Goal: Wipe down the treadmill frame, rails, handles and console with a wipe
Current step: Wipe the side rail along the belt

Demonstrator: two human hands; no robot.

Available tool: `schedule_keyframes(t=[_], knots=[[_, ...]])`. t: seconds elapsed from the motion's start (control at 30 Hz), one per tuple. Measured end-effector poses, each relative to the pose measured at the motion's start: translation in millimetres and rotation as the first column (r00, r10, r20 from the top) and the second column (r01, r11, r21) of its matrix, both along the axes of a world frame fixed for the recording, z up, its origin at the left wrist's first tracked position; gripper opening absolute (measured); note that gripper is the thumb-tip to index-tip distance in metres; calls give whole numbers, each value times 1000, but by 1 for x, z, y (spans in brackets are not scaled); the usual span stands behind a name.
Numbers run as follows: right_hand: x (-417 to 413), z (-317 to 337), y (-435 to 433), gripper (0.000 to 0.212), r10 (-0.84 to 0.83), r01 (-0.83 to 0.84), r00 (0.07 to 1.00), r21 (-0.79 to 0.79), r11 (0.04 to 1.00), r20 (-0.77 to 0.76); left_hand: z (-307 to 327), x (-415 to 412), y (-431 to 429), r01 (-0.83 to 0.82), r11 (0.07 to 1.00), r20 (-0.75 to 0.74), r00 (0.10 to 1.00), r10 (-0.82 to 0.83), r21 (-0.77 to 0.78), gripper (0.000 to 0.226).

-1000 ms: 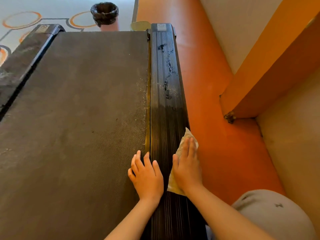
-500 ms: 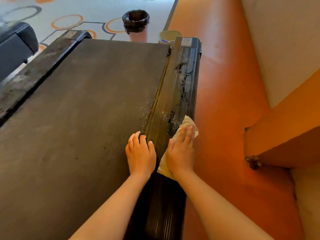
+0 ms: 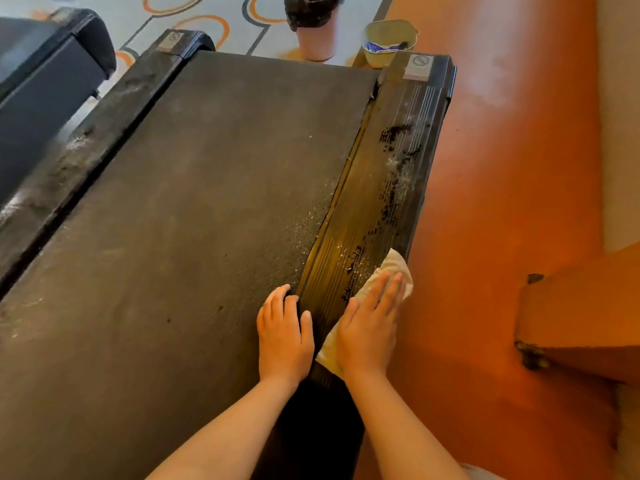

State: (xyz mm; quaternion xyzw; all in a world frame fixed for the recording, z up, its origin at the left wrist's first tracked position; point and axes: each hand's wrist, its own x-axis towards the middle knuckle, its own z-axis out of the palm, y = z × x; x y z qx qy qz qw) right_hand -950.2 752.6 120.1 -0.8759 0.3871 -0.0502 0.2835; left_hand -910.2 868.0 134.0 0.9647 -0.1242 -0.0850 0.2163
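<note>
Slid farther along the ribbed black rail (image 3: 381, 202), my flat right hand (image 3: 369, 327) pins the soft, limp pale wipe (image 3: 394, 263); left hand (image 3: 284, 337) rests open.

Orange floor (image 3: 502, 202) runs down the right side, glossy, with a pale sheen of light near the top. A cream wall (image 3: 621, 116) sits at the far right edge. An orange ledge (image 3: 581, 306) juts in, with a dark bracket (image 3: 531, 355) at its lower corner. Up top is patterned floor (image 3: 225, 8), pale with orange rings. A pink bin (image 3: 316, 39) with a black liner stands there, a yellow-green tub (image 3: 384, 32) just beside it. Top left, a dark machine (image 3: 45, 71).
</note>
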Motion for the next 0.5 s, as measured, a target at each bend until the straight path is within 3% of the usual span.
schedule_keyframes(t=[0.07,0.2,0.3,0.5], knots=[[6,0,-4,66,-18,18,1000,-9,1000,0,0,1,1,4,1000,-19,1000,-4,3,40],[21,1,-17,65,-40,40,999,-12,999,5,-1,2,1,11,1000,-32,999,-10,19,58],[34,2,-32,61,-49,49,999,6,999,19,-3,2,1,25,999,-44,999,-23,40,50],[66,6,-62,59,-94,92,994,35,995,62,-6,4,4,65,998,-74,995,-63,24,63]])
